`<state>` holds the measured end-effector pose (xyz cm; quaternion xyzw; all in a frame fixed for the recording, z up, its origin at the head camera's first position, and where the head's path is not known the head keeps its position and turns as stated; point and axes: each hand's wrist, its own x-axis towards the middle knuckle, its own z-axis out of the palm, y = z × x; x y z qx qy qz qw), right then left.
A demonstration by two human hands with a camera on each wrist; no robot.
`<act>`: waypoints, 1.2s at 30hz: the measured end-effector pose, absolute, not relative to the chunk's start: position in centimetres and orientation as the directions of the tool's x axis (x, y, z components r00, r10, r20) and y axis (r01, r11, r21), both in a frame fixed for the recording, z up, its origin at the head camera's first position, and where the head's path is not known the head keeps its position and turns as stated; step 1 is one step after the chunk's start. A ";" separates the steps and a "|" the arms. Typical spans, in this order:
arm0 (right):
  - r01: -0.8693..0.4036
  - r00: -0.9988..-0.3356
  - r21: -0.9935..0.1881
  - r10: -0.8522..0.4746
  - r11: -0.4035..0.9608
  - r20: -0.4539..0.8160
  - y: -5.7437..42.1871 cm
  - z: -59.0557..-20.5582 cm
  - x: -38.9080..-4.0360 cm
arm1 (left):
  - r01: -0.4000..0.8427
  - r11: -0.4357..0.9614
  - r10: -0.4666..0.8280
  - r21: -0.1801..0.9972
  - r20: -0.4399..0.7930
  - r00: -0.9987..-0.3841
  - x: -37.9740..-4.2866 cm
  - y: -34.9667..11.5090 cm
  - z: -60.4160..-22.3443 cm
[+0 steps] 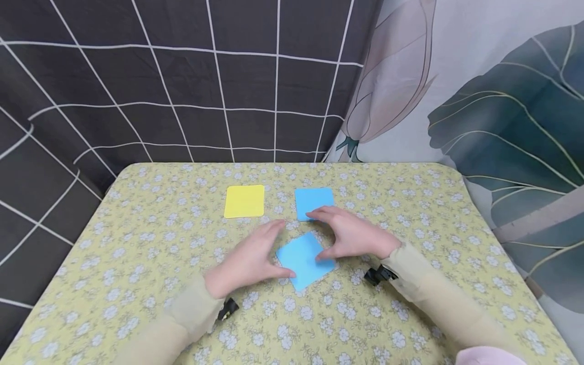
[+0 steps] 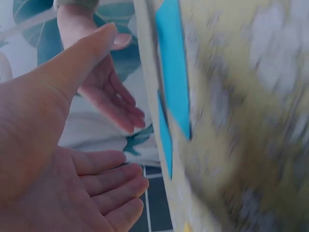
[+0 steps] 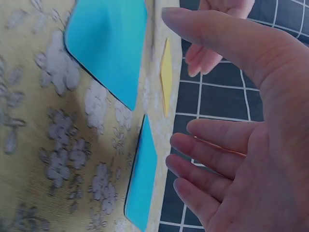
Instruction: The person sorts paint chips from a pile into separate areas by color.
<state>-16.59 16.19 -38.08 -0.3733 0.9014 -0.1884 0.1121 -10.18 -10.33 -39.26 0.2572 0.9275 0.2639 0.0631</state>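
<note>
A blue square (image 1: 303, 257) lies turned at an angle on the flowered cloth, between the two hands. My left hand (image 1: 250, 261) is at its left side, thumb spread from the fingers and nothing in the grasp. From the right, my right hand (image 1: 353, 234) reaches over its edge, also holding nothing. Both wrist views show the fingers (image 2: 113, 181) loosely extended, apart from the cloth. Behind sits a second blue square (image 1: 315, 198), its lower corner partly covered by the right fingertips in the head view. A yellow square (image 1: 244, 201) lies flat to its left.
A yellow flowered cloth (image 1: 150, 284) covers the table. Beyond its back edge hangs a dark curtain with white grid lines (image 1: 182, 76), and a leaf-patterned curtain (image 1: 515, 126) is on the right. Each wrist carries a small black device (image 1: 380, 274).
</note>
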 end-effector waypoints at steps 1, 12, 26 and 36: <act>-0.635 -0.693 -0.421 -0.718 0.648 -0.060 16.3 -38.1 -16.4 | 0.452 0.726 0.521 0.518 0.014 -0.853 -9.9 -10.2 -39.4; -0.641 -0.664 -0.454 -0.744 0.619 -0.077 16.7 -38.4 -15.0 | 0.511 0.729 0.587 0.455 -0.033 -0.809 -8.2 -8.4 -40.4; -0.659 -0.632 -0.440 -0.766 0.610 -0.115 16.5 -39.6 -14.5 | 0.539 0.741 0.595 0.400 -0.021 -0.803 -8.1 -8.0 -40.9; -0.654 -0.636 -0.449 -0.764 0.609 -0.111 16.4 -39.8 -14.4 | 0.535 0.723 0.609 0.438 -0.039 -0.792 -8.2 -8.0 -41.0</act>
